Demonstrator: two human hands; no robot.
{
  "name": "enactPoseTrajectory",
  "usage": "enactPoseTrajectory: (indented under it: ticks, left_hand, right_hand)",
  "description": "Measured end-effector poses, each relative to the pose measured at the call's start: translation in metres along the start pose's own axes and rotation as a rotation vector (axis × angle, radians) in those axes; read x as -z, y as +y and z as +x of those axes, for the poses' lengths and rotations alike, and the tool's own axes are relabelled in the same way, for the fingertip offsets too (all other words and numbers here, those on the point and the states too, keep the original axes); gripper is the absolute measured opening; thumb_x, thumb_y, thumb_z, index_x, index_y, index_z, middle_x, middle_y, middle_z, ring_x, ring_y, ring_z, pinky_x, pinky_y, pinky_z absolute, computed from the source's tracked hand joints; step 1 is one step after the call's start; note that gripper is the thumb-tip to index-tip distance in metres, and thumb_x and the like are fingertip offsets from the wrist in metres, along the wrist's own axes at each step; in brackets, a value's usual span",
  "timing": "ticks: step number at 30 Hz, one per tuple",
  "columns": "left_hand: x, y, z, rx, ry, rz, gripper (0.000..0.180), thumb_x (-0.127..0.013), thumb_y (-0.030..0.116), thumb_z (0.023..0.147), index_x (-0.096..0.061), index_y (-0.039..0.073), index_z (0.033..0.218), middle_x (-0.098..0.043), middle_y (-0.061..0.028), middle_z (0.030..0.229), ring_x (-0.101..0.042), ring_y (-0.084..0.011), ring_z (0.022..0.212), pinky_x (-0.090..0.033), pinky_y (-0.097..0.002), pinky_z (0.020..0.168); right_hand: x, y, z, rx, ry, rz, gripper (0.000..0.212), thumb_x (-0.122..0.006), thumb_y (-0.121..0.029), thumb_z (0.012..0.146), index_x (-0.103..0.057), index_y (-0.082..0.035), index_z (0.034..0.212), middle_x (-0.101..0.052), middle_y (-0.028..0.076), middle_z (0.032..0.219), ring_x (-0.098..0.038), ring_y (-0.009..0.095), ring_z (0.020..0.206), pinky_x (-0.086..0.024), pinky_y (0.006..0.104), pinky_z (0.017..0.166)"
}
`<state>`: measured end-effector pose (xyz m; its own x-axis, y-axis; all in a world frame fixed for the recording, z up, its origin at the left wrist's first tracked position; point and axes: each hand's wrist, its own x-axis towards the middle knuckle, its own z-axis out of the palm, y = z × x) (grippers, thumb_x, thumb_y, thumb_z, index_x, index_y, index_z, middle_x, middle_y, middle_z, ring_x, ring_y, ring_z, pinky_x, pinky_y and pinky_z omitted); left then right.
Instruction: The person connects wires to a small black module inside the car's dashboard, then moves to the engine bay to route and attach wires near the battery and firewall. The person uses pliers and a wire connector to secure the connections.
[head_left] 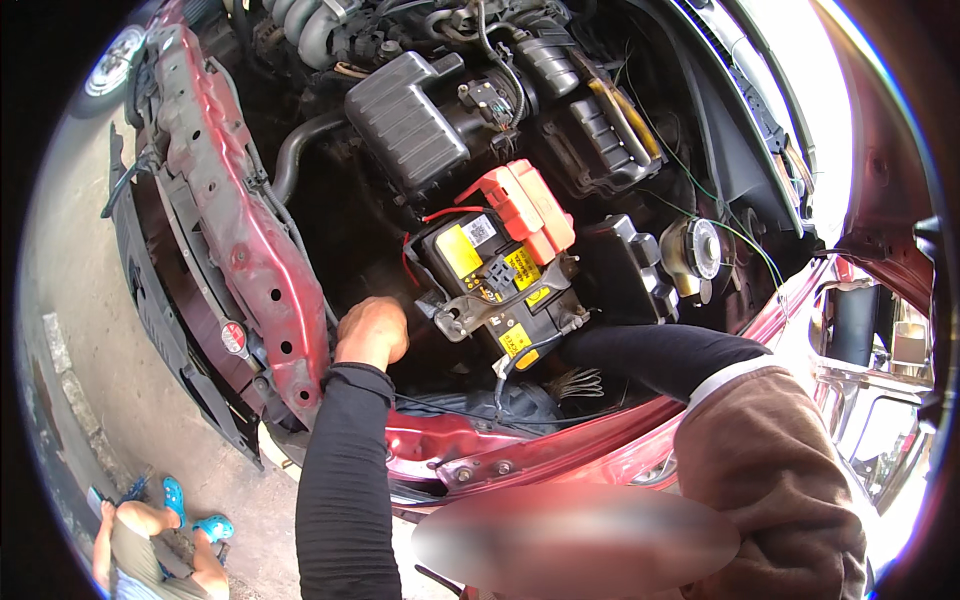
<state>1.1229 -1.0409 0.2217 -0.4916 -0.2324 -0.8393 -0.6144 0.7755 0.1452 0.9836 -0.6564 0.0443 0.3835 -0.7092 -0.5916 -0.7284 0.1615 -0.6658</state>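
My left hand [374, 330] reaches down into the engine bay between the red front crossmember and the car battery [470, 255]. Its fingers curl into the dark gap, and what they grip is hidden. A metal hold-down bracket [460, 318] lies across the battery, which carries yellow labels and a red terminal cover [525, 210]. From the right, my black-sleeved right forearm [640, 355] passes behind the near right side of the battery. The right hand itself is hidden there.
A ribbed black air filter box [408, 125] sits beyond the battery. To the right are a black fuse box [635, 265] and a round-capped reservoir [692, 250]. The red crossmember [265, 260] borders the left. At lower left a person in blue clogs [174, 500] sits.
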Motion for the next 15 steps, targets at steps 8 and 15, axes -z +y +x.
enactPoseTrajectory:
  ticks: [8, 15]
  left_hand:
    - [0.004, 0.011, 0.007, -0.003, -0.014, -0.016, 0.035, -0.074, 0.005, 0.079, -0.077, 0.01, 0.113, -0.07, -0.0149, 0.126, -0.065, -0.0317, 0.122, -0.056, -0.0396, 0.097]
    - [-0.001, 0.01, 0.007, -0.066, -0.025, -0.02, 0.032, -0.068, 0.01, 0.082, -0.077, 0.008, 0.113, -0.069, -0.017, 0.126, -0.065, -0.0326, 0.121, -0.055, -0.0403, 0.097]
  right_hand:
    - [0.018, -0.008, -0.021, -0.067, 0.01, -0.027, 0.037, -0.047, -0.021, 0.099, -0.062, 0.0, 0.127, -0.062, 0.022, 0.129, -0.059, 0.031, 0.123, -0.048, 0.0427, 0.102]
    - [0.137, -0.117, -0.059, -0.33, -0.53, -0.285, 0.04, -0.051, -0.02, 0.094, -0.063, -0.001, 0.127, -0.068, 0.026, 0.122, -0.067, 0.038, 0.111, -0.053, 0.0458, 0.099]
